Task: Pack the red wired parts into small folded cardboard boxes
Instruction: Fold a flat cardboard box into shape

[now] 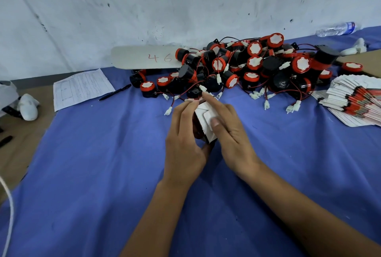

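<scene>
A small white cardboard box [206, 121] sits between my two hands above the blue cloth. My left hand [184, 141] grips its left side, fingers curled over the top edge. My right hand [228, 131] lies on the box's right side, thumb pressing a white flap and forefinger stretched along the top. Something dark red shows at the box's lower left side. Behind the box lies a big pile of black-and-red round wired parts [253, 67] with red and black wires and white plugs. A fanned stack of flat unfolded boxes [356, 104] lies at the right.
A blue cloth [103, 174] covers the table. A paper form [82, 88] and black pen [114, 92] lie at the back left, with a white card marked 46 [148, 58] leaning on the wall. A water bottle [338, 29] lies back right. White gloves [27, 106] sit far left.
</scene>
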`<control>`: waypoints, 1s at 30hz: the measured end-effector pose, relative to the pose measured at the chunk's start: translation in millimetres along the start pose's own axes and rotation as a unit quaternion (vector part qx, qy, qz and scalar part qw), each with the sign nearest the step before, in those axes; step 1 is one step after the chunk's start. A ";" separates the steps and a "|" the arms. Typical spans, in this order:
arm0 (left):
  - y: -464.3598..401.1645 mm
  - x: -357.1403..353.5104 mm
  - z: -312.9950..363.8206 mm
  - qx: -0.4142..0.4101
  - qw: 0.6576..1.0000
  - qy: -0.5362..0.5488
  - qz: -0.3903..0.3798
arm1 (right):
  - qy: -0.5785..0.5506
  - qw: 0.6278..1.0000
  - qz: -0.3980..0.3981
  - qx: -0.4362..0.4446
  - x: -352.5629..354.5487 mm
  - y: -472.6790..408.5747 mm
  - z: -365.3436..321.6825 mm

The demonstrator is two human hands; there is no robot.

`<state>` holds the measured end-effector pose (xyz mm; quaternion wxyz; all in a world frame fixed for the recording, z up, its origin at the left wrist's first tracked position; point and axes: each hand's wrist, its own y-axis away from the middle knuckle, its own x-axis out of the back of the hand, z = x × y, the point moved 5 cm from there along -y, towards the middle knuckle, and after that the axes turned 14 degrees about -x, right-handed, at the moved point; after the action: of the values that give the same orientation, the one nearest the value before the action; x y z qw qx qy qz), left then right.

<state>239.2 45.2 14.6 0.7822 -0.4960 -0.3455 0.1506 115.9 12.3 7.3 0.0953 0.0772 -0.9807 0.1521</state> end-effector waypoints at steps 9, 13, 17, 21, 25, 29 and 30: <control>-2.1 -1.8 2.7 -0.026 1.000 -0.003 -0.002 | 0.008 0.995 0.088 -0.042 10.0 -1.7 6.7; -2.7 -5.1 5.9 -0.041 0.999 0.005 -0.012 | 0.009 0.992 0.117 -0.044 14.7 -2.5 7.9; -2.8 -5.6 6.3 -0.041 0.999 0.009 -0.012 | -0.027 0.992 0.112 -0.061 17.4 -3.7 10.9; -1.9 -1.1 0.4 -0.026 0.999 0.023 0.001 | -0.135 0.985 0.018 -0.102 16.2 -13.0 17.6; 2.0 -1.5 -10.5 0.035 0.998 0.051 -0.009 | -0.228 0.958 -0.082 -0.154 23.7 -18.2 21.4; 4.4 -8.6 -14.4 0.059 0.993 0.096 -0.043 | -0.144 0.984 -0.037 -0.097 32.6 -17.6 13.1; 6.0 -10.0 -15.9 0.061 0.991 0.110 -0.057 | -0.036 0.998 -0.003 -0.044 34.8 -16.1 6.7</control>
<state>243.6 31.5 1.2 0.8513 -0.4407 -0.2756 0.0714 84.0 -9.3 12.9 0.0633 0.0819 -0.9890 0.1060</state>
